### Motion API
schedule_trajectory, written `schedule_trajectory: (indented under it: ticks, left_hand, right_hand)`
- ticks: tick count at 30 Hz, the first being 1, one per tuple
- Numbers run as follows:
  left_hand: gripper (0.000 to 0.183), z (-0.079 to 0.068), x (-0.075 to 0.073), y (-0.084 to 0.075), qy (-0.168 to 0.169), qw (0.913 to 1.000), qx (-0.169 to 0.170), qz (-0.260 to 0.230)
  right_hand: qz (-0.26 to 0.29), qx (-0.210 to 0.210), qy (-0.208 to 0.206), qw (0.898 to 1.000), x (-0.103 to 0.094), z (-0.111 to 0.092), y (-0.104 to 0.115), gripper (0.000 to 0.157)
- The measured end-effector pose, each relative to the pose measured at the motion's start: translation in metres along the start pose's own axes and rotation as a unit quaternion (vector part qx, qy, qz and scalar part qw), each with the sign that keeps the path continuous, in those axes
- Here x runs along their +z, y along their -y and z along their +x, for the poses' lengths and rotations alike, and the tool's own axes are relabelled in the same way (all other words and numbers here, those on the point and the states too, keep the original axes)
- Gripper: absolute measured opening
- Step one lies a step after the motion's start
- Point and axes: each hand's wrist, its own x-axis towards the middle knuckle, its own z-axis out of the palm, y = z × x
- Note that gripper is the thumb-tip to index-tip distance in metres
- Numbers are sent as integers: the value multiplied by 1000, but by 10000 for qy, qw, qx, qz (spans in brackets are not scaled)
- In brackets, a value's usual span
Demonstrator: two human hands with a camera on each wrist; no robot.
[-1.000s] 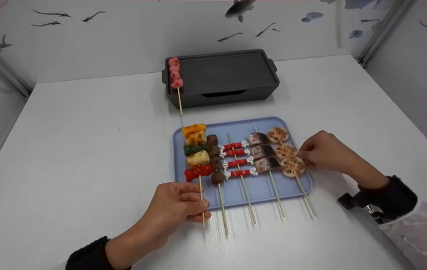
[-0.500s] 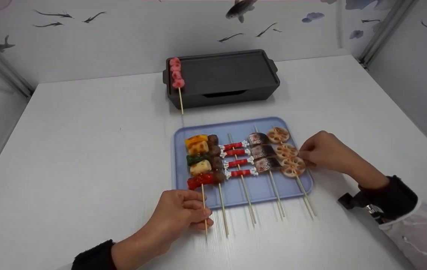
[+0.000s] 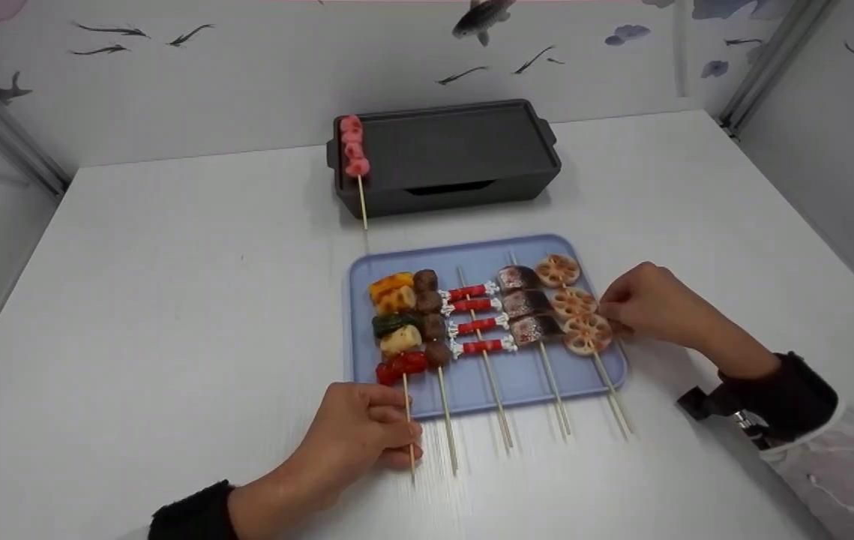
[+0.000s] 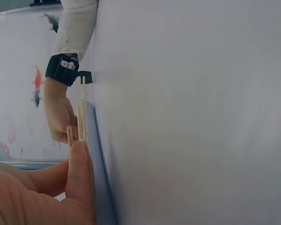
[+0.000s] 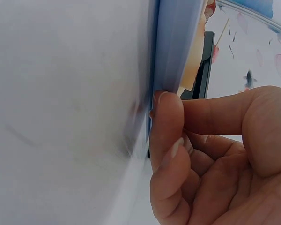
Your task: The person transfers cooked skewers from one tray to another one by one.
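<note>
My left hand (image 3: 363, 427) pinches the stick of a vegetable skewer (image 3: 400, 326) with yellow, green, white and red pieces. That skewer lies over the left part of a blue tray (image 3: 464, 394), beside a meatball skewer (image 3: 430, 315). Further right on the tray are a skewer of red-and-white pieces (image 3: 475, 326), one of dark-skinned chunks (image 3: 528, 304) and a lotus root skewer (image 3: 575, 304). At the tray's right edge, my right hand (image 3: 648, 307) grips the rim; the right wrist view shows curled fingers (image 5: 168, 122) against it.
Behind the tray stands a black grill (image 3: 456, 146) with a pink skewer (image 3: 354, 150) at its left end, its stick jutting over the front. White walls with painted fish enclose the white table (image 3: 172, 300) at the back and sides.
My left hand has moved down and slightly right, lowering the vegetable skewer beside the meatballs. The right hand stays at the tray's edge.
</note>
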Motion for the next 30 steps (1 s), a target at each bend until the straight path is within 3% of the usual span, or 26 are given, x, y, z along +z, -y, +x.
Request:
schedule_trajectory:
  ticks: [11,17,24,30]
  left_hand:
    - [55,-1,-2,-2,-46,9996,-85,273]
    - [47,-1,-5,-2,-21,9996,-38,270]
    - [22,-3,-14,-5,-155,9993,213,260]
    - [16,-4,-18,-15,-546,9949,585,612]
  right_hand:
    - [-51,-72,-52,9999,2,-1,-1,17]
    - [-106,-29,-44,9999,1,0,-3,18]
    - [48,41,40,10000,0,-1,-1,19]
    - [77,37,76,9999,0,0,1,19]
